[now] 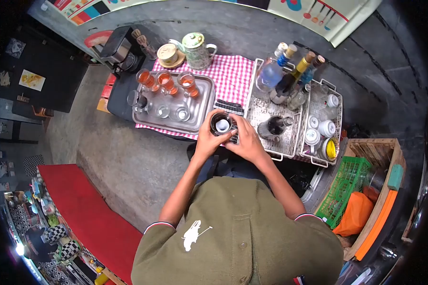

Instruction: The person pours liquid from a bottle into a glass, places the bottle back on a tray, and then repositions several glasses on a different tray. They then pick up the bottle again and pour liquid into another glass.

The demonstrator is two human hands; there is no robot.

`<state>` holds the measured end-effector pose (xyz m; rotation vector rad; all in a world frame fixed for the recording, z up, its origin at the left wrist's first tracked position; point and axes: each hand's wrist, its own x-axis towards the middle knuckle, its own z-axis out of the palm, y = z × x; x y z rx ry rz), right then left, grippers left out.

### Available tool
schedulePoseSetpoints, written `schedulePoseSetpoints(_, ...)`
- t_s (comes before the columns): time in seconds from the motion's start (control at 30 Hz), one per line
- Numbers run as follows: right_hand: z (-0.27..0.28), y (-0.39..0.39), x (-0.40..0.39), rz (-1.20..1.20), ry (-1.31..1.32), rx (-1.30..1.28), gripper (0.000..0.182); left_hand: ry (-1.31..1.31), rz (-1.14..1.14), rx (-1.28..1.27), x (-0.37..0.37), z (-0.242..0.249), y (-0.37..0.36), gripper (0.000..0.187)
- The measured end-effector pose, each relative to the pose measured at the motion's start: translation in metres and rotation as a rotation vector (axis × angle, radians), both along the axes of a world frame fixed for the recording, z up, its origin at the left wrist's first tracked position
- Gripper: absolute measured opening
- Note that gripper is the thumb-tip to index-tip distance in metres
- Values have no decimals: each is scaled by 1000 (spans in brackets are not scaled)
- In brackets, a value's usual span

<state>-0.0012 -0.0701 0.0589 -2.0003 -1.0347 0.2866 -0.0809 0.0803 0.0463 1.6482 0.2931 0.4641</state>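
Observation:
Close in front of my body, a dark-looking glass (222, 124) with a pale round spot at its centre sits between my two hands, its mouth facing up. My left hand (207, 137) wraps its left side, while the fingers and thumb of my right hand (246, 139) curve round the right. Behind it lies a folded black striped cloth (229, 107). Left of my hands is a metal tray (204, 95) bearing footed glasses; three in the back row, such as this glass (188, 83), hold red-orange liquid. The front-row glasses look clear.
A red-and-white checked cloth (233, 71) covers part of the table, with a patterned teapot (195, 50) at the back. Right stand a white metal tray (252, 102) of bottles and a rack (340, 123) of jars. A wooden crate (397, 152) holds a green basket (342, 190).

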Motion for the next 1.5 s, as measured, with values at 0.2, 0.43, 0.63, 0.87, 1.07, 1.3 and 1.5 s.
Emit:
schedulePoseSetpoints(0.2,2,61,-13,-19,18,98,77,15,-18,19,-18,0,45,70)
schedulePoseSetpoints(0.43,3,136,-40,-22,-35,221,63,-30,-42,120,-43,11,118,80)
schedulePoseSetpoints(0.63,-2,193,-65,-80,-48,207,66,-36,-102,132,-62,16,180,78)
schedulePoseSetpoints(0.87,-12,240,-91,-173,24,219,69,-3,-190,100,-78,13,231,81)
schedulePoseSetpoints(1.07,2,250,-99,-240,21,257,67,14,-281,125,-81,33,248,90)
schedulePoseSetpoints(1.3,4,252,-77,-207,27,236,70,82,-342,-223,-75,30,256,107)
schedulePoseSetpoints(1.5,-5,258,-63,-186,82,232,72,120,-227,-215,-88,8,276,106)
